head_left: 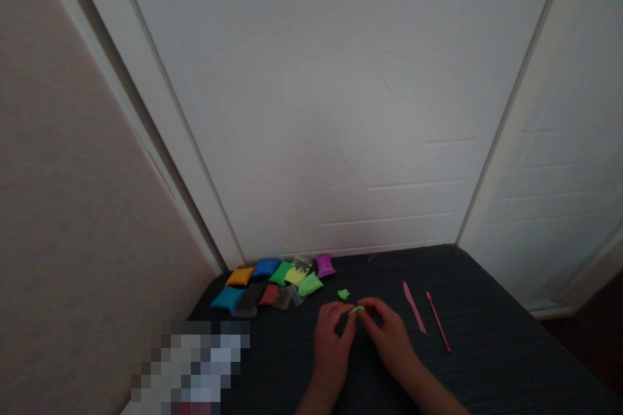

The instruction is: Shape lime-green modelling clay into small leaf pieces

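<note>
Between my fingertips is a small strip of light green modelling clay (359, 309). My left hand (331, 334) pinches its left end, and my right hand (387, 331) grips it from the right. Just beyond my fingers, a separate lump of light green clay (343, 294) lies on the dark table (370, 382). To the right of my right hand rest a pink modelling knife (414, 308) and a thin pink stick tool (438, 322), side by side.
Several clay packets sit at the table's back left, among them a blue packet (266, 267), a purple packet (325, 265) and a teal packet (228, 298). A pixelated pale item (195, 369) is at the front left. A white panel (302, 97) rises behind the table.
</note>
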Motion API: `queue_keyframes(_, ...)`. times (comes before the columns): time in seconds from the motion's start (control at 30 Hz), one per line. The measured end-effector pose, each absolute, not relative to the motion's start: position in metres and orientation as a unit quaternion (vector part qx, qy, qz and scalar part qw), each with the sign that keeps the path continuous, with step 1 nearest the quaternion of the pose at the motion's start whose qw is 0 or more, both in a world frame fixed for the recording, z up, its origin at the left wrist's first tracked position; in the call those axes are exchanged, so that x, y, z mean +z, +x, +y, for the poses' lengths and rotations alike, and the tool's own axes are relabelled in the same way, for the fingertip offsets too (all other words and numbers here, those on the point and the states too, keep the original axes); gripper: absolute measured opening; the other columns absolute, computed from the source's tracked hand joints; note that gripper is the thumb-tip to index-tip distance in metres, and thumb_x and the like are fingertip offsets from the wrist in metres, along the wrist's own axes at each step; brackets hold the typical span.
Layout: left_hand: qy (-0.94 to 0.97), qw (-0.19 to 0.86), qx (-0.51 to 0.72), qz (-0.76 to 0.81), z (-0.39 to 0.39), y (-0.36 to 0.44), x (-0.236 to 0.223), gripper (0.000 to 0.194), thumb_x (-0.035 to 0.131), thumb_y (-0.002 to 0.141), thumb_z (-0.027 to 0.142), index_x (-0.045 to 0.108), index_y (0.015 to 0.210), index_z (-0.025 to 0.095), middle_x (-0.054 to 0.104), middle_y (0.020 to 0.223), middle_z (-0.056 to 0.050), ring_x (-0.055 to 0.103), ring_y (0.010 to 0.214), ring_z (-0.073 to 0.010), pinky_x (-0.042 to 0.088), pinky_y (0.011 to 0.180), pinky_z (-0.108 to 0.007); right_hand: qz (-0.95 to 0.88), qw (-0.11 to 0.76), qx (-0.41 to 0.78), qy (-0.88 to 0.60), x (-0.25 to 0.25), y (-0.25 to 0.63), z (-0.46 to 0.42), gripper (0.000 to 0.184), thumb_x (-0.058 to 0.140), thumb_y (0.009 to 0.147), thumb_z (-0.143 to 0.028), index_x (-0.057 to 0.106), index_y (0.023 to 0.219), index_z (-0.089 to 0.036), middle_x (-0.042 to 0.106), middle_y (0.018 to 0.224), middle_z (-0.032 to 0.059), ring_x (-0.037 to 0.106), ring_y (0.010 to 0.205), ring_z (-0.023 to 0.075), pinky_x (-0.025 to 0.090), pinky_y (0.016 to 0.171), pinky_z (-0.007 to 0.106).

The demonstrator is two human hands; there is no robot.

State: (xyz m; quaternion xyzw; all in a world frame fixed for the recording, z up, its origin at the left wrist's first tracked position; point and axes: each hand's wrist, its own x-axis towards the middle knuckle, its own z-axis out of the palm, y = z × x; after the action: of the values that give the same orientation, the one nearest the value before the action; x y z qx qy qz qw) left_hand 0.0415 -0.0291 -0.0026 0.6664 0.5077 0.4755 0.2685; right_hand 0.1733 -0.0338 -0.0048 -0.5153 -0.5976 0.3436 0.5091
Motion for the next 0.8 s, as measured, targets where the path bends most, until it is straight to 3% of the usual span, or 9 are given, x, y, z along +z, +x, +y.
queue_keyframes(0.8,0.66,0.242,0.489,0.516,-0.0301,0.0425,-0.0017,0.011,0.054,0.075,0.027,0.062,0.08,0.02,0.059,0.087,-0.005,0.054,0.087,-0.0206,0.045,0.078,-0.035,-0.617,0.526,0.272,-0.517,0.0013,0.1725,-0.0373,0.016,0.054,0.075,-0.02,0.056,0.091,-0.019,0.062,0.081,0.0034,0.058,0.075,0.0169,0.046,0.07,0.029)
